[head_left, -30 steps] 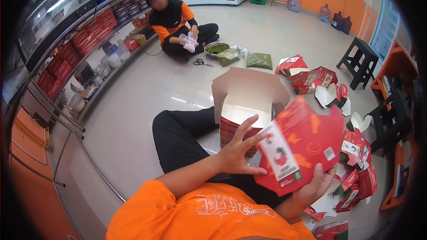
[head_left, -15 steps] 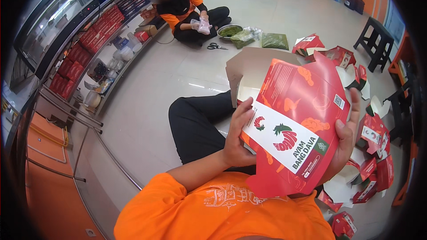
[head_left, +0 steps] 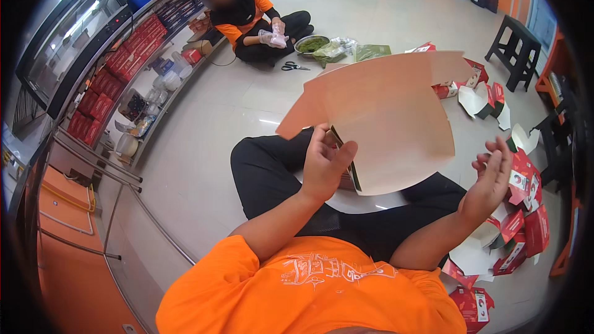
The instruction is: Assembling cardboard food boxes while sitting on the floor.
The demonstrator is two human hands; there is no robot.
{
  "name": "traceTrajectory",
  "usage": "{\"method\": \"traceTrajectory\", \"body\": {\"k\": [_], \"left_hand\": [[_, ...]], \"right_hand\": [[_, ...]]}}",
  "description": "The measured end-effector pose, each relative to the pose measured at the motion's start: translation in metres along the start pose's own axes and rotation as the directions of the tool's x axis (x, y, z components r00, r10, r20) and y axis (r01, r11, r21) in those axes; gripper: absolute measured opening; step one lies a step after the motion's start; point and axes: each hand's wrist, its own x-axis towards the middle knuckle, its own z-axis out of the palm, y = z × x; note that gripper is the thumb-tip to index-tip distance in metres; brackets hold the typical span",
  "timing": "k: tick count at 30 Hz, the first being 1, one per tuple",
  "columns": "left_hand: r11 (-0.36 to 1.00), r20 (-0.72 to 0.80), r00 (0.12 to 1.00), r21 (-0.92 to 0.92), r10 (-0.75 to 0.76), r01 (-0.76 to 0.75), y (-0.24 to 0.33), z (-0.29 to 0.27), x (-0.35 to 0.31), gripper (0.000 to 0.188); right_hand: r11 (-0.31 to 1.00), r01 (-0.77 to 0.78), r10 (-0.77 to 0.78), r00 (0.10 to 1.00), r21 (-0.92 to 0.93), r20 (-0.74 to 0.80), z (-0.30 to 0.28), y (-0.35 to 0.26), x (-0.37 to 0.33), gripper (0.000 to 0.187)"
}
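A partly folded cardboard food box (head_left: 396, 124) is held up in front of me, its plain pale inner side facing me. My left hand (head_left: 328, 164) grips its left edge, thumb on the near side and fingers behind. Its printed red outside is turned away, with only a dark sliver showing by my left thumb. My right hand (head_left: 490, 176) is raised to the right of the box, apart from it, with its fingers loosely spread and nothing in it. Under the box are my crossed legs (head_left: 272, 176) in black trousers.
Several red and white boxes (head_left: 529, 235) lie along the right on the tiled floor. A black stool (head_left: 518, 49) stands beyond them. At the far left a co-worker (head_left: 244, 18) sits by a bowl of greens (head_left: 311, 44) and scissors (head_left: 295, 67). A stocked shelf (head_left: 161, 96) lines the left.
The box has been turned over, from its printed red side to its pale inside, and moved farther from me. My right hand has let go of it and moved right.
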Motion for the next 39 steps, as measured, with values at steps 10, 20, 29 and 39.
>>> {"method": "traceTrajectory", "body": {"k": [10, 20, 29, 39], "left_hand": [[0.908, 0.190, 0.910, -0.138, -0.368, 0.396, 0.017, 0.019, 0.027, 0.063], [0.960, 0.033, 0.987, 0.238, -0.159, 0.147, 0.007, 0.002, 0.071, 0.064], [0.973, -0.073, 0.988, 0.176, -0.138, 0.149, 0.011, -0.039, 0.115, 0.058], [0.588, -0.124, 0.980, 0.809, 0.157, 0.008, -0.044, -0.089, 0.097, 0.035]], "right_hand": [[0.940, -0.316, 0.217, 0.844, 0.128, 0.490, -0.008, 0.034, 0.013, 0.055], [0.932, -0.284, 0.121, 0.830, 0.225, 0.545, 0.016, 0.050, 0.015, 0.066], [0.900, -0.436, 0.374, 0.775, 0.003, 0.510, 0.071, 0.063, -0.005, 0.051], [0.966, -0.233, 0.257, 0.884, -0.108, 0.391, 0.103, 0.091, -0.016, 0.045]]}}
